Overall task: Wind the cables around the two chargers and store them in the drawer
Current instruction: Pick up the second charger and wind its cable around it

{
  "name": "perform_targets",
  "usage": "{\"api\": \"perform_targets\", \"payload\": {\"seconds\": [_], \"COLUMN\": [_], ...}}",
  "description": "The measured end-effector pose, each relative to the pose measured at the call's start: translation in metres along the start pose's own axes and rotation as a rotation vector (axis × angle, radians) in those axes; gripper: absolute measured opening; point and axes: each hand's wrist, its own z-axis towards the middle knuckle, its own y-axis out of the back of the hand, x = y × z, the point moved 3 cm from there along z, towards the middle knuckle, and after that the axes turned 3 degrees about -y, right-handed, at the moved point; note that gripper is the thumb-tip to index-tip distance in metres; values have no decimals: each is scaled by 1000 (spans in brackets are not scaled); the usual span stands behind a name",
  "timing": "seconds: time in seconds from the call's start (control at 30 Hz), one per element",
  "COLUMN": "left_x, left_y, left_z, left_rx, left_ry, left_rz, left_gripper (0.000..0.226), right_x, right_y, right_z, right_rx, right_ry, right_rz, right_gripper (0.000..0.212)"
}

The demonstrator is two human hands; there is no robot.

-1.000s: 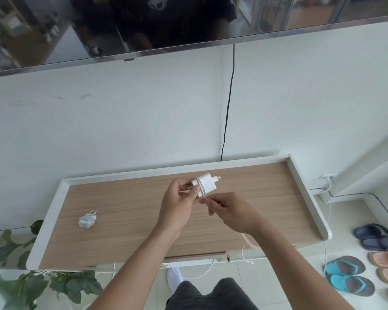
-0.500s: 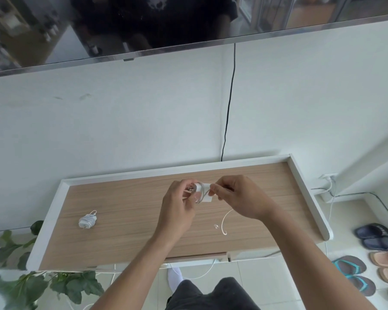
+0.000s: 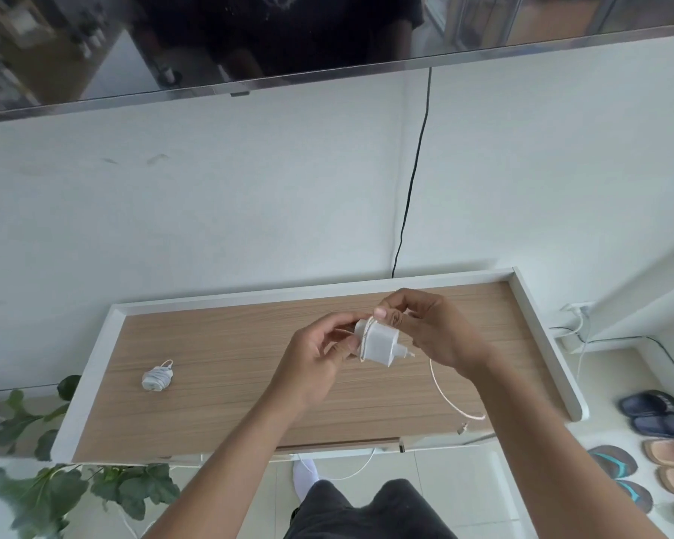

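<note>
Since half a second ago, the right hand (image 3: 432,328) has been carrying the thin white cable (image 3: 442,387) up and over the far side of the small white plug-in charger block (image 3: 380,342), and the charger has turned so its prongs are now pointing toward the right, down at the wood-grain tabletop with the raised white rim (image 3: 226,387). The left hand (image 3: 320,355) is holding the block above the middle of the tabletop, its grip pinching the left end of the charger, with a first loop of cable already lying across the body. The right hand's grip is pressed together on the cable just beside the block's far edge. From there the loose remainder is hanging down in a curve, and its connector end is dangling near the tabletop's front edge. The other charger, a white bundle already wound in its cable (image 3: 156,379), is lying on the tabletop well to the left.

Judging by this, the second charger's winding is in hand and only begun. The next move is calling for the right hand to keep the cable taut and bring it round under the block, while the left hand is shifting its fingers clear of each turn. The drawer is not clearly showing yet.
</note>
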Motion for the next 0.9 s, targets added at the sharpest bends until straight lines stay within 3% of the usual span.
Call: {"api": "perform_targets", "payload": {"seconds": [0.07,0.2,0.3,0.37,0.53,0.67,0.8,0.9], "left_x": [0,-4,-2,4,17,19,13,11], "left_y": [2,9,20,29,55,87,116,136], "left_z": [3,14,24,32,49,63,74,83], "left_rx": [-15,-80,-136,-167,-272,-329,-258,-175], "left_ry": [32,99,127,139,155,121,54,21], "left_rz": [-204,-524,-581,-572,-469,-195,93,152], "left_gripper": [34,29,24,24,29,23,21,19], "right_x": [-4,-9,-5,1,14,34,57,73], "right_y": [-7,-17,-29,-39,-61,-77,-87,-88], "right_z": [2,7,14,19,33,46,66,80], "right_rx": [17,-23,-22,2,40,93,73,24], "right_ry": [-58,-135,-119,-67,-11,-43,-66,-76], "right_rz": [46,-108,-136,-168,-408,-410,-373,-357], "right_gripper": [17,28,41,30,33,29,27,24]}}
